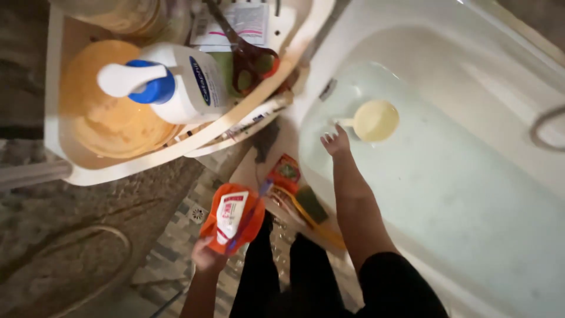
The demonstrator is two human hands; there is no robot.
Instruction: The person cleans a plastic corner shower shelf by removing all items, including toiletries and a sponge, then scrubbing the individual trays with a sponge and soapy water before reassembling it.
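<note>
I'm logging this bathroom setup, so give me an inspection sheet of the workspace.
Surface: white tub, milky water inside.
Job's things: orange pouch with white label; pale scoop in the tub.
Clutter: rack with pump bottle, scissors, orange basin; packets and a brush on the tub edge.
Grips: left hand holds the pouch; right hand open, reaching at the scoop handle.
Cables: hose loop at the tub's far side.
Surroundings: tiled floor with drain.

one orange pouch (231,219), one pump bottle (170,79), one pair of scissors (244,50), one yellow scoop (372,121), one bathtub (471,88)
</note>
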